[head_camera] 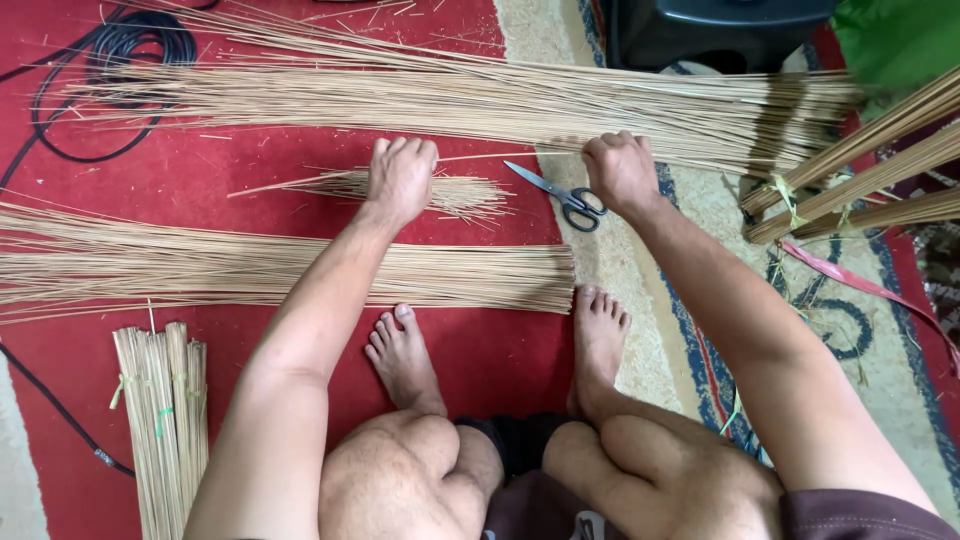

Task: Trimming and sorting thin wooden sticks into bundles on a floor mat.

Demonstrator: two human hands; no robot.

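Person's squatting barefoot on a red carpet [200, 180], both hands out in front. Left hand [401, 176] is knuckles-up with the fingers curled together, pressing on a small loose tuft of thin sticks [440, 192]; can't tell if it's actually pinching any. Right hand [620, 170] is a closed fist at the near edge of the long pile of thin sticks [470, 100] that runs across the floor, and a single stick seems to stretch between the two hands. Black-handled scissors [560, 192] lie just beside the right hand, untouched, blades slightly apart. A second wide layer of sticks [250, 270] sits right in front of the toes. Tied bundles [160, 420] lower left, thicker tied bundles [860, 180] at right, black cable [110, 60] coiled top left.
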